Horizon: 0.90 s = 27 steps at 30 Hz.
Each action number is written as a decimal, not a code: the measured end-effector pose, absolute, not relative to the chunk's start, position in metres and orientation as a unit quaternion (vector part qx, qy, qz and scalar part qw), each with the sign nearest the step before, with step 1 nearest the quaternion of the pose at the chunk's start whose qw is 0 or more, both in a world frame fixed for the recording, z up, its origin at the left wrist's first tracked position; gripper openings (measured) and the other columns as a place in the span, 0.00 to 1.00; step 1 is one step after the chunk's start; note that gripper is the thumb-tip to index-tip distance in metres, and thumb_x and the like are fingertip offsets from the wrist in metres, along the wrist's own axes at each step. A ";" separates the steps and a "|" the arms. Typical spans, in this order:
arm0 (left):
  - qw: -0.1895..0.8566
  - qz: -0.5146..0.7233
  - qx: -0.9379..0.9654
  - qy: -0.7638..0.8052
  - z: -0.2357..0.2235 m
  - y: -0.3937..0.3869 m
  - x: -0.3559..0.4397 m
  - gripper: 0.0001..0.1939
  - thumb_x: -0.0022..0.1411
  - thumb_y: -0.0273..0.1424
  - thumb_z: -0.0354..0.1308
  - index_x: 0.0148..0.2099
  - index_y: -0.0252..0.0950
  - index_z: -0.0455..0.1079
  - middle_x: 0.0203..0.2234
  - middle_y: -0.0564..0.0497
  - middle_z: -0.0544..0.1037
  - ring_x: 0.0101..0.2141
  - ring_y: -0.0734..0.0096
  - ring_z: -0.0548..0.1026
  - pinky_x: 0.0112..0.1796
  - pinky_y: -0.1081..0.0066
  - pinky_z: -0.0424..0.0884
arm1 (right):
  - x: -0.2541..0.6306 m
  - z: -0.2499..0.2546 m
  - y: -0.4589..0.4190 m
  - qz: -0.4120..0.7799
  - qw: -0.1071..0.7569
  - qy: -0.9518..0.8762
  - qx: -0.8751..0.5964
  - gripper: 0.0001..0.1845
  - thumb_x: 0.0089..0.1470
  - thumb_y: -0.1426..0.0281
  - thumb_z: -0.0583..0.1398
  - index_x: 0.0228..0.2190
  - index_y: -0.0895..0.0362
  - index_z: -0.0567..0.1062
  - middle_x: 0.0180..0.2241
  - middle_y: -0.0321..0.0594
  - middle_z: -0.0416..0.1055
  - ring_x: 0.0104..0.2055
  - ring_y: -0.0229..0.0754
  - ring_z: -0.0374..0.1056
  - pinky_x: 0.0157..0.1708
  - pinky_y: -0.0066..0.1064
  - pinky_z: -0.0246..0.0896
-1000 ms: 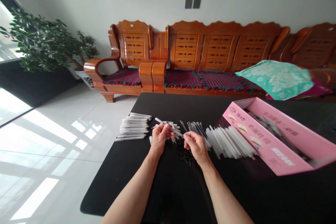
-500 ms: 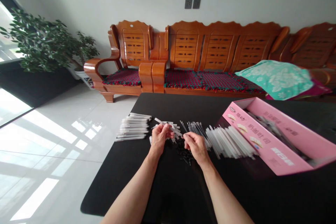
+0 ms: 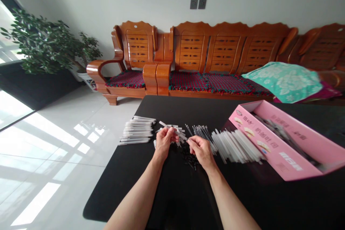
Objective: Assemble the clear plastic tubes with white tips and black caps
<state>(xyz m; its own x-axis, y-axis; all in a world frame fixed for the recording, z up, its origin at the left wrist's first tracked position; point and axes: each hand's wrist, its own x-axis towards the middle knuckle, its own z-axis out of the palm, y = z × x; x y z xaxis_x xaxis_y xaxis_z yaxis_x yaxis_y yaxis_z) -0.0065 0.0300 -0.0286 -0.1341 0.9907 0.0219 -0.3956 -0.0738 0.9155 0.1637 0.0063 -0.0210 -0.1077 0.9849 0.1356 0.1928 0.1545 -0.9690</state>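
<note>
On the table [image 3: 113,194], stacked tubes [image 3: 136,131] lie left, loose tubes [image 3: 237,146] right, a box [image 3: 285,140] beyond — a sofa [image 3: 223,54] behind.

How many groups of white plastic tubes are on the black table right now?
3: a neat stack left of the left hand, a loose bunch between the hands, and a fanned pile right of the right hand. The hands may hide more.

My left forearm [image 3: 134,196] and right forearm [image 3: 231,197] are bare, broad where they enter at the bottom of the view and tapering smoothly to narrow wrists. My left hand [image 3: 163,143] and right hand [image 3: 202,152] are slender, with long, thin fingers [image 3: 169,133].
</note>
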 end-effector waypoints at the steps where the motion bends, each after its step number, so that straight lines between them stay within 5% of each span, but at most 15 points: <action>1: 0.546 0.634 0.368 0.406 -0.028 0.030 -0.007 0.21 0.55 0.46 0.66 0.36 0.31 0.75 0.20 0.50 0.77 0.21 0.72 0.75 0.25 0.73 0.72 | 0.164 -0.022 0.006 0.440 0.462 -0.597 -0.486 0.15 0.55 0.57 0.61 0.30 0.57 0.76 0.17 0.33 0.66 0.19 0.36 0.60 0.20 0.26 0.54; 27: 0.543 0.635 0.370 0.406 -0.030 0.031 -0.007 0.21 0.55 0.47 0.66 0.35 0.31 0.75 0.20 0.50 0.77 0.21 0.72 0.75 0.25 0.74 0.72 | 0.165 -0.022 0.007 0.467 0.456 -0.585 -0.481 0.16 0.53 0.57 0.63 0.35 0.57 0.75 0.17 0.30 0.65 0.18 0.35 0.60 0.20 0.26 0.53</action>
<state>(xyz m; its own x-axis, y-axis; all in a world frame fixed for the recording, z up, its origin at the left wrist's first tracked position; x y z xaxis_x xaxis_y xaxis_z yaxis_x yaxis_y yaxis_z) -0.0072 0.0311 -0.0299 -0.1356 0.9903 0.0285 -0.3893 -0.0797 0.9177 0.1646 0.0073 -0.0225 -0.1205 0.9892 0.0840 0.1373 0.1004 -0.9854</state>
